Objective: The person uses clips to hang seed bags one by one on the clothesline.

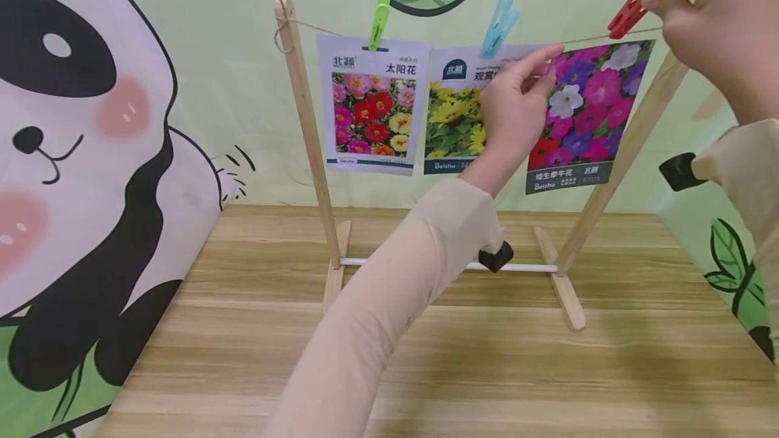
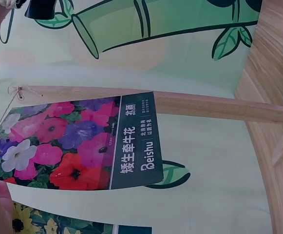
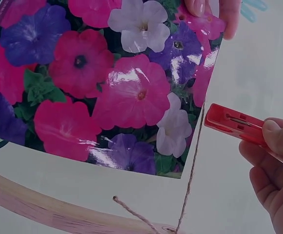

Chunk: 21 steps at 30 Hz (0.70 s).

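My left hand [image 1: 517, 103] pinches the upper left corner of a seed packet [image 1: 587, 113] with pink, purple and white petunias, held against the twine [image 3: 196, 156]. Between thumb and fingers of my right hand [image 1: 715, 12] is a red clothespin [image 1: 635, 11], its tip right at the twine by the packet's top edge. In the right wrist view the red clothespin [image 3: 234, 124] points at that edge. Left of it hang a yellow-flower packet [image 1: 453, 113] under a blue clothespin [image 1: 500, 26] and a red-and-pink-flower packet [image 1: 374, 107] under a green clothespin [image 1: 379, 21].
A wooden stand with a left post [image 1: 307, 134] and a right post [image 1: 627, 154] carries the twine, with a white rod [image 1: 517, 267] joining its feet. It stands on a wood-grain table [image 1: 243, 330]. Behind is a wall with a painted panda [image 1: 140, 174].
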### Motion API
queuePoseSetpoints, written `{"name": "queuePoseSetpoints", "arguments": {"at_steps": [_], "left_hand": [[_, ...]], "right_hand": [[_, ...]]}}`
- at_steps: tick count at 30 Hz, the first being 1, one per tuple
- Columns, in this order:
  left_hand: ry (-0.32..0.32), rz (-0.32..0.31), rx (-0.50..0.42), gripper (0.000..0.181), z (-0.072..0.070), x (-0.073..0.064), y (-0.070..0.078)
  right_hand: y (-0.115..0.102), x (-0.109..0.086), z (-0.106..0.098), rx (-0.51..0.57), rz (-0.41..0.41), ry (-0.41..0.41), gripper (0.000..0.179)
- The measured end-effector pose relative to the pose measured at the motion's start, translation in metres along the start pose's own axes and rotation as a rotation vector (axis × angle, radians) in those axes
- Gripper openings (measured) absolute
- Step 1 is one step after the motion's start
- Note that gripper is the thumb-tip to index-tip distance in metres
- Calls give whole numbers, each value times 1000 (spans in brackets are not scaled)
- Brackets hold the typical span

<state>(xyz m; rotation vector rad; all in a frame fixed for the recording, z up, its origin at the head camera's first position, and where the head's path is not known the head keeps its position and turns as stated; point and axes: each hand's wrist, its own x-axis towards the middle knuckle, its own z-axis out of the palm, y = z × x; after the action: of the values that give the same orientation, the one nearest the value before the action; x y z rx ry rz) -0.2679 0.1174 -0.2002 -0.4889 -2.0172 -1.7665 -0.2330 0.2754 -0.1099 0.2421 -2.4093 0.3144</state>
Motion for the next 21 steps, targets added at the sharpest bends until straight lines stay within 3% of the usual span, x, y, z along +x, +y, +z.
{"name": "queuePoseSetpoints", "arguments": {"at_steps": [6, 21], "left_hand": [[24, 7, -8, 31, 1, 0, 0], [62, 18, 12, 30, 4, 2, 5]], "right_hand": [[-2, 0, 0, 26, 7, -25, 36], [-2, 0, 2, 34, -74, -1, 32]]}}
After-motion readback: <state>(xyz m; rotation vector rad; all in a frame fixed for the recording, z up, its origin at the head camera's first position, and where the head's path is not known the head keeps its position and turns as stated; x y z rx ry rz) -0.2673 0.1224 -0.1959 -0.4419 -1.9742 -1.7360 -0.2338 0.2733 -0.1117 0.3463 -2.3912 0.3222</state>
